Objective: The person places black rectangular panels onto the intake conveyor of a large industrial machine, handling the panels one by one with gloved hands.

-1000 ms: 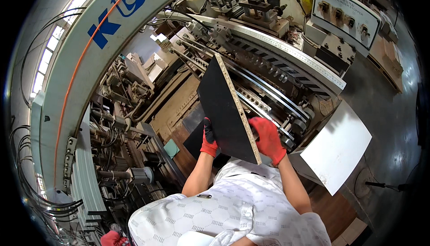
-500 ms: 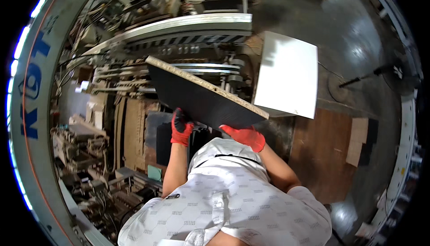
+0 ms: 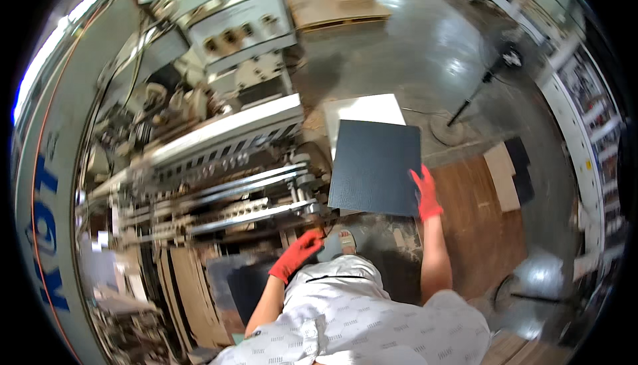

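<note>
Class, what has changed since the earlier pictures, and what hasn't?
The dark panel moved right, from steeply tilted to face up over the white board. The left hand has let go; the right hand is at the panel's edge. The white board stayed beside the machine.

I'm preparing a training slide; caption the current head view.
Red-gloved right hand at the edge of a dark panel; left hand apart from it.

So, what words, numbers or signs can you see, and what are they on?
Big blue letters on the grey machine frame: I won't copy those out.
Control panel: any print is too blurred to read.
White patterned shirt: tiny marks, too small to read.
Black board: none showing.
</note>
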The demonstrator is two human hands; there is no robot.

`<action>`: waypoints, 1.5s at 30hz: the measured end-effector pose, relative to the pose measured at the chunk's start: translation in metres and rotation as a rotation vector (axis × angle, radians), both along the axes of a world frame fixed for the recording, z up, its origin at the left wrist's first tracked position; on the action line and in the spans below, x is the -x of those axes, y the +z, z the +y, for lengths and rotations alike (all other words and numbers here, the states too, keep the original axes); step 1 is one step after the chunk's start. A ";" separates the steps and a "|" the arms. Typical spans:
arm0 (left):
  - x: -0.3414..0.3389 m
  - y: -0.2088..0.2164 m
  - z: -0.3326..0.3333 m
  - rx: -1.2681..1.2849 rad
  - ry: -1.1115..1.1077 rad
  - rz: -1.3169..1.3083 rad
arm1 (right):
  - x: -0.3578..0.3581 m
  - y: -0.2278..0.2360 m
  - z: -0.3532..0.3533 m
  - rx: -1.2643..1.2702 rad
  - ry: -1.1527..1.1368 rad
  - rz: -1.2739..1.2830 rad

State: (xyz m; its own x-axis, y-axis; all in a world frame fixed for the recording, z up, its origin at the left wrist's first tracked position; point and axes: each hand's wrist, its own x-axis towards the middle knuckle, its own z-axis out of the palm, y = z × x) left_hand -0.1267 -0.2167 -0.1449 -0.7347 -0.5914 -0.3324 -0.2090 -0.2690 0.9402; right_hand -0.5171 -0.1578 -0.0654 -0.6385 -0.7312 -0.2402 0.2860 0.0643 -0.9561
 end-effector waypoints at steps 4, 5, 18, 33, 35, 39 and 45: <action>-0.042 -0.085 0.005 0.045 -0.033 -0.145 | 0.080 -0.049 -0.045 -0.209 0.136 0.564; -0.058 -0.095 0.010 -0.085 0.066 -0.194 | 0.079 -0.040 -0.059 -0.408 0.150 0.713; -0.136 -0.149 -0.003 -0.095 0.104 -0.638 | 0.028 -0.108 -0.082 -0.764 -0.384 1.250; -0.155 -0.203 0.106 0.120 0.553 -0.648 | -0.282 -0.056 -0.149 -0.054 0.984 1.503; -0.151 -0.213 0.134 0.006 0.674 -0.716 | -0.288 -0.048 -0.151 -0.099 1.079 1.543; -0.171 -0.210 0.181 -0.048 0.373 -0.750 | -0.305 -0.049 -0.158 -0.089 1.187 1.513; -0.268 -0.191 0.227 -0.090 -0.240 -0.820 | -0.299 -0.044 -0.153 -0.094 1.162 1.575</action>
